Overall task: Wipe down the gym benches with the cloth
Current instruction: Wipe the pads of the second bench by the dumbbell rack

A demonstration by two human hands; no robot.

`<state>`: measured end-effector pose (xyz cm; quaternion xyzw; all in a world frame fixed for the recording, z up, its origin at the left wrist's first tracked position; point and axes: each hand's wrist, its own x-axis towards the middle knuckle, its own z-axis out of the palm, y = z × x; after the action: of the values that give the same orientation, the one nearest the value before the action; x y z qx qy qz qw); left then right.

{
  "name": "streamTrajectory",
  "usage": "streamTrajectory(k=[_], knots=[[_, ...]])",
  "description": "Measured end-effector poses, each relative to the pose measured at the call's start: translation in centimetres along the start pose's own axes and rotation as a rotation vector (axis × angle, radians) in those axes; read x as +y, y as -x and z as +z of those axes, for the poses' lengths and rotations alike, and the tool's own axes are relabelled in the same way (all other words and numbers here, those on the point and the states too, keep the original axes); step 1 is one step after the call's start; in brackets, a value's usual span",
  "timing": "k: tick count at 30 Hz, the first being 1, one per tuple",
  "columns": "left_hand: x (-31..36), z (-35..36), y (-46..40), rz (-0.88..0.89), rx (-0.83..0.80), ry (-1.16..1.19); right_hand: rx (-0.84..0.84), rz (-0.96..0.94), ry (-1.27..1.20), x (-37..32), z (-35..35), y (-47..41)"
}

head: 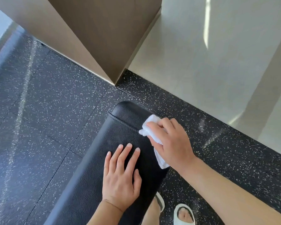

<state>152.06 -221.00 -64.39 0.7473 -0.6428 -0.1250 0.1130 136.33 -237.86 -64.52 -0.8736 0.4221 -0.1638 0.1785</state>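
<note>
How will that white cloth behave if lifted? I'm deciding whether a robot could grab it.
The white cloth is probably floppy: it bunches under the right hand and trails off the bench edge. It looks light and thin, so it would likely droop and slide on the smooth padding.

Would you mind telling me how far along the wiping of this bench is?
Nothing shows as finished: the black bench pad bears no wet streaks or marks to tell wiped from unwiped. In hand: the right hand holds the white cloth on the pad's right edge near its far end, while the left hand rests flat on the pad. Left: only this one bench is in view, so other benches cannot be judged.
</note>
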Motion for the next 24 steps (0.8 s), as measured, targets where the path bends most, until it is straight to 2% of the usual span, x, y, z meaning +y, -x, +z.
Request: streamTrajectory(k=[5,8,14,18,21,24], knots=[[0.0,-0.4,0.0,-0.019,-0.007,0.03,-0.029,0.035,-0.055,-1.9,1.9,-6.7],[0.1,-1.5,-1.6,-0.034,-0.015,0.065,-0.062,-0.006,-0.069,-4.0,3.7,-11.4],[-2.5,-3.5,-7.4,-0.206,0.034,0.126,-0.257,-0.047,-0.139,-6.4,6.9,-17.1],[-2.9,-3.1,-10.1,-0.164,0.065,0.164,-0.285,-0.018,-0.318,-3.6,4.7,-15.5],[-2.1,-2.5,-11.7,-0.246,0.07,0.187,-0.273,0.144,-0.431,-0.2,1.6,-10.8],[-1.2,-1.3,-11.9,-0.306,0.122,0.153,-0.327,0.213,-0.473,2.3,-1.0,-7.2]])
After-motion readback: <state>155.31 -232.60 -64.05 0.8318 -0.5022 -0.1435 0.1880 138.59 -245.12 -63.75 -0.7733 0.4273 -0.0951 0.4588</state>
